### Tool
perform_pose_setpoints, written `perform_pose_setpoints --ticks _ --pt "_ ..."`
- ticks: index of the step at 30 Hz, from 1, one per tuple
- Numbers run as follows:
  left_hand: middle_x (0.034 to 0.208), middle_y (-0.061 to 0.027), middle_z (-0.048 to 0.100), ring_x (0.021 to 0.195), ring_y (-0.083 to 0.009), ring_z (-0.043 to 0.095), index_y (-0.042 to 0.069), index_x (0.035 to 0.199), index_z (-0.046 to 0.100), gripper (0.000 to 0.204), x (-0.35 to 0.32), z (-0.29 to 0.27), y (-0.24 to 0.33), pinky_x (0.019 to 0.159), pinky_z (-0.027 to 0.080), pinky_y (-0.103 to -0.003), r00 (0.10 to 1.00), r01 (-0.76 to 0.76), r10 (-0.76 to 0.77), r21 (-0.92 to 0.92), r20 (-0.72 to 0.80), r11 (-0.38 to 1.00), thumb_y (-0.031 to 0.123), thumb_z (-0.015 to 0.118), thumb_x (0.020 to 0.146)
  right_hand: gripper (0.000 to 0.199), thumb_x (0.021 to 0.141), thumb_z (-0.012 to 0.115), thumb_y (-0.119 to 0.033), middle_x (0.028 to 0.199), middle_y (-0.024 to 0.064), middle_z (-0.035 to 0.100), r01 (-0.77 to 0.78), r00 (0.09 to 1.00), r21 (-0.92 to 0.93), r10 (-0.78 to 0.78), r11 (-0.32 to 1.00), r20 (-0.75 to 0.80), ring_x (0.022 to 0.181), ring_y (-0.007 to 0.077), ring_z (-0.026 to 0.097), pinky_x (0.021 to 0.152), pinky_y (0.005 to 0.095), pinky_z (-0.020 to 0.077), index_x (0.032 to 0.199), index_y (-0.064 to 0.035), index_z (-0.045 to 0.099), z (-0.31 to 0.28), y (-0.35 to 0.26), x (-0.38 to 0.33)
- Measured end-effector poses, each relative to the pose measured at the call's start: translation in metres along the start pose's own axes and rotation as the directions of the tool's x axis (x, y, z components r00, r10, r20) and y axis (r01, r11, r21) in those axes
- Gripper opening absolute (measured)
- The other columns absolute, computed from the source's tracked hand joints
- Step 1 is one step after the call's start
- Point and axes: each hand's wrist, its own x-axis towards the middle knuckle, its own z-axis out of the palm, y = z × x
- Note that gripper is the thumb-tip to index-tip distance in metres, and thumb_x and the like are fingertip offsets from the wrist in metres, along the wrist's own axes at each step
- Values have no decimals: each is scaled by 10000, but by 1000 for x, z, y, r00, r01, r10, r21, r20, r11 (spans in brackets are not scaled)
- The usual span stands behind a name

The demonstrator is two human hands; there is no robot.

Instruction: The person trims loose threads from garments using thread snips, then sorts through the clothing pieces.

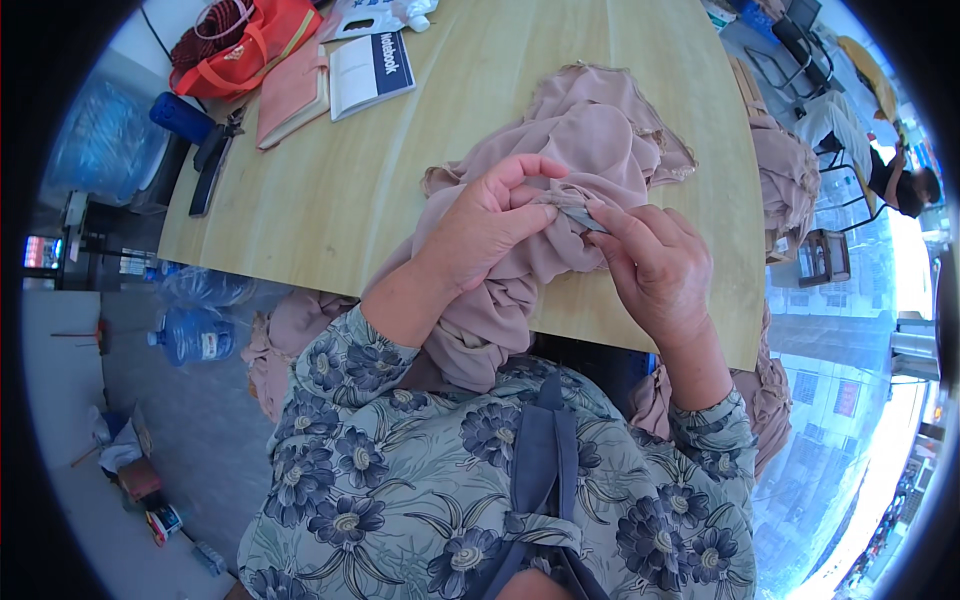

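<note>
A heap of dusty-pink cloth (590,130) with a trimmed, scalloped edge spreads over the table and hangs down over its near edge toward my lap. My left hand (490,215) pinches a gathered fold of this cloth between thumb and fingers. Close on its right, my right hand (655,260) is closed around a small grey metal tool (582,216), whose tip meets the pinched fold. The tool looks like thread snips, but my fingers cover most of it.
The pale wooden table (430,120) bears a notebook (370,75), a pink folder (293,100) and a red bag (245,45). More pink cloth (785,175) hangs at the right. Water bottles (195,335) stand at the left. A person (890,180) sits at the far right.
</note>
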Motion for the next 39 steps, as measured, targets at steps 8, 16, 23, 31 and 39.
perform_pose_setpoints --ticks 8,16,23,31,39 --pt "1008 -84 596 927 -125 572 -17 1061 529 256 3 -3 1 848 455 -258 994 -28 25 -31 -110 999 -17 439 821 268 745 678 -121 816 65 624 -270 957 282 289 921 -26 679 232 594 624 311 476 1000 -85 602 2 4 -7" --pt "954 -57 584 903 -115 559 10 973 557 210 7 -12 -7 840 452 -258 996 7 -32 -278 -83 960 -16 408 827 279 802 676 -190 805 84 608 -512 855 467 479 721 198 700 125 567 660 246 466 1007 -27 579 21 7 -15" --pt "938 -82 581 882 -147 573 0 981 529 214 4 -16 -6 835 469 -277 989 -52 29 -158 -146 986 -25 386 823 184 843 625 -118 784 -14 581 -599 736 674 629 432 251 734 9 502 642 174 429 975 1 578 26 30 -23" --pt "1006 -114 559 940 -207 563 7 1015 507 223 7 -21 -8 873 464 -333 951 -46 -65 -345 -302 938 -1 374 837 184 869 585 -116 849 -16 560 -573 795 662 525 483 305 777 39 490 680 194 400 1026 -25 554 34 13 -38" --pt "970 -115 554 908 -202 565 15 1000 495 201 7 -19 -7 848 484 -338 944 -57 -78 -392 -321 918 -3 379 837 259 814 648 -144 862 80 604 -515 852 558 457 650 254 797 135 570 734 241 447 1037 -45 562 21 -2 -36"
